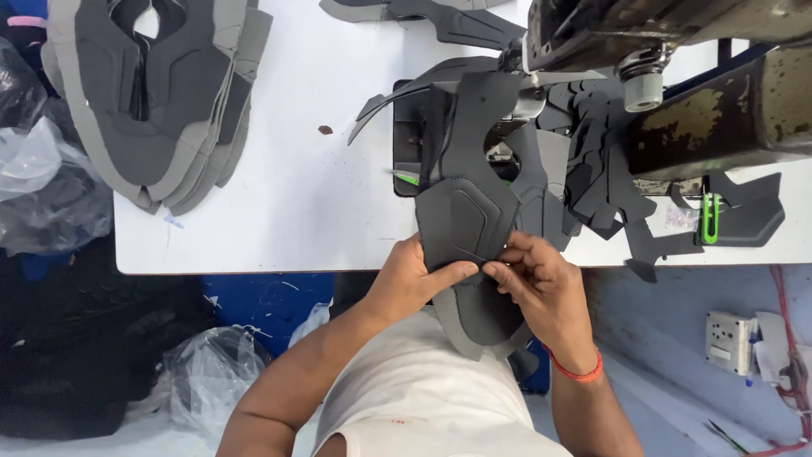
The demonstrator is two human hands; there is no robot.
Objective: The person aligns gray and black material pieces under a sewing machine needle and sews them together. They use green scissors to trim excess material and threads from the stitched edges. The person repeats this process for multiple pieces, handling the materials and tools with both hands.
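- Left hand (413, 283): fingers pinch the near part of a dark grey shoe-upper piece (468, 222), thumb pressed on its top face.
- Right hand (539, 283): fingertips grip the same piece just beside the left thumb; a red band (578, 372) sits on that wrist.
- Shoe-upper piece: hangs over the near edge of the white bench (296, 203), far end running under the head of the sewing machine (668, 51).
- Right of the piece: a loose heap of small dark cut parts (592, 169); a green-handled tool (710, 217) lies on the bench near them.
- Far left of bench: 1 stack of grey upper pieces (161, 93), well apart from both hands.
- Below bench at left: clear plastic bags (207, 372) on the floor.
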